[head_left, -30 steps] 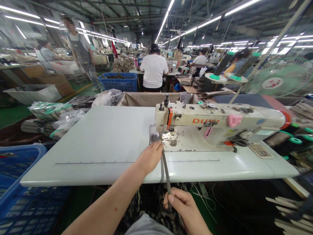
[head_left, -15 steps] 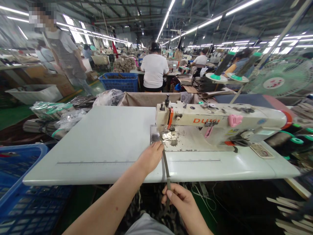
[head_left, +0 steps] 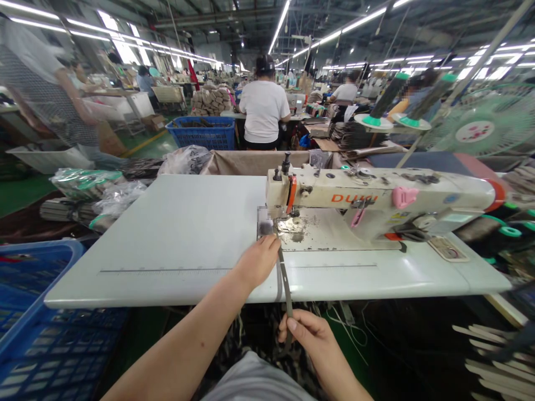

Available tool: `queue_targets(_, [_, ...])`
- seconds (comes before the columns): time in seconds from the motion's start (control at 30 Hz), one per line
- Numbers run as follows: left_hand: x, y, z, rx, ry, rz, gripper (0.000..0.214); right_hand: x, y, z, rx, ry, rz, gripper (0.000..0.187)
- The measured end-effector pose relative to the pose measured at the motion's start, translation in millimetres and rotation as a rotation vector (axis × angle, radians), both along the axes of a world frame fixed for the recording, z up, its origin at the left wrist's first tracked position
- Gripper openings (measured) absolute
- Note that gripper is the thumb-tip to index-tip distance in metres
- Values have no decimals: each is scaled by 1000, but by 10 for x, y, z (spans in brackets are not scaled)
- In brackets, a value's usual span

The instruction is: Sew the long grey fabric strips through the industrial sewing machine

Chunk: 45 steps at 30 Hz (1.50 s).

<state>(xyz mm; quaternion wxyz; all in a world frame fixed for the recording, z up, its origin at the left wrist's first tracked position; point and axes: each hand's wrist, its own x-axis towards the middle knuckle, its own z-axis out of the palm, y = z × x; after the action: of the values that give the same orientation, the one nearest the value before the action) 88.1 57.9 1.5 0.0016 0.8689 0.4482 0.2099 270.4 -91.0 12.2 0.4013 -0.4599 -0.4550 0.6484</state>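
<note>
A narrow grey strap (head_left: 285, 280) runs from under the needle of a cream sewing machine (head_left: 376, 197) back over the front edge of the white table (head_left: 175, 234). My left hand (head_left: 256, 262) rests on the table beside the presser foot, fingers curled down onto the strap's far end. My right hand (head_left: 309, 337) is below the table edge and pinches the near end of the strap between thumb and fingers, keeping it taut.
A blue plastic crate (head_left: 37, 317) stands at my left. Plastic-wrapped bundles (head_left: 90, 192) lie beyond the table's left edge. A green fan (head_left: 480, 131) and thread cones (head_left: 387, 106) stand at the right. A person in a white shirt (head_left: 263, 108) sits ahead; another person (head_left: 45, 100) walks at far left.
Both hands keep their hold on the strap, the right one shifting slightly. The view tilted down a little. The person at the far left walked closer and further left.
</note>
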Motion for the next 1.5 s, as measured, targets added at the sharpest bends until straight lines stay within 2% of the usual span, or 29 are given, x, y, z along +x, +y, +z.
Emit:
queue_targets(0.2, [-2,1,-2,5,24,-5,20,20,9,-16,29,-44,32,45])
queue_targets(0.6, [-1,5,-16,6,13,6,28,20,-28,35,-2,-36,-29,41])
queue_targets(0.93, [10,-4,15,15,46,2,23,23,-18,29,37,0,28,40])
queue_targets(1.1, [-2,16,-22,14,49,-30,26,50,25,-99,113,-54,70,40])
queue_targets(1.23, [7,23,-28,3,64,-18,27,41,60,-203,164,-95,3,38])
queue_targets(1.33, [13,15,-11,9,66,-6,25,1,60,-158,64,-36,-55,33])
queue_targets(1.43, [12,9,3,24,77,-11,25,-35,43,-85,-75,79,-69,38])
queue_targets(1.5, [9,8,7,24,81,-11,26,-42,25,-62,-91,75,-61,39])
